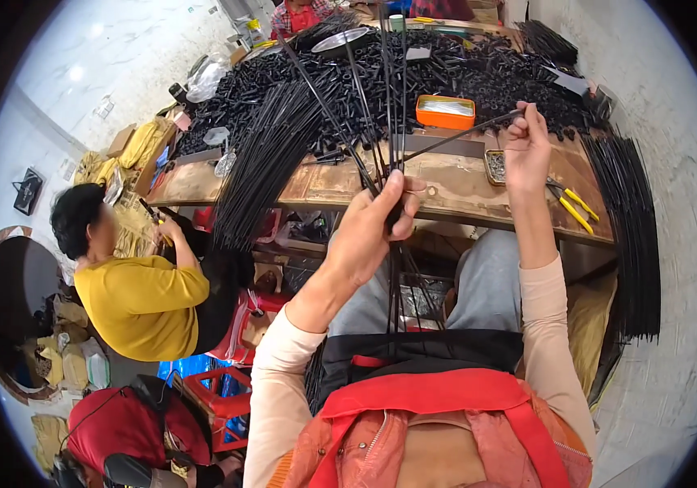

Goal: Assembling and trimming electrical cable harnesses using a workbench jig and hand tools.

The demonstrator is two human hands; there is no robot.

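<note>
My left hand [373, 224] is closed round the middle of what looks like a black umbrella frame [384, 150]. Its thin ribs fan out above the fist, and more hang below it over my lap. One rib slants up to the right, and my right hand [529, 150] pinches its far end between thumb and fingertips. The held middle part is mostly hidden by my left fingers. Beneath my right hand, on the wooden table [438, 183], are a small tray of metal bits [495, 167] and yellow-handled pliers [572, 203].
Small black parts [478, 69] heap across the table. Bundles of long black ribs lie at left [271, 154] and hang at right [629, 236]. An orange box [446, 111] holds thin pins. A person in yellow [141, 293] sits at left, another in dark red [133, 427] lower left.
</note>
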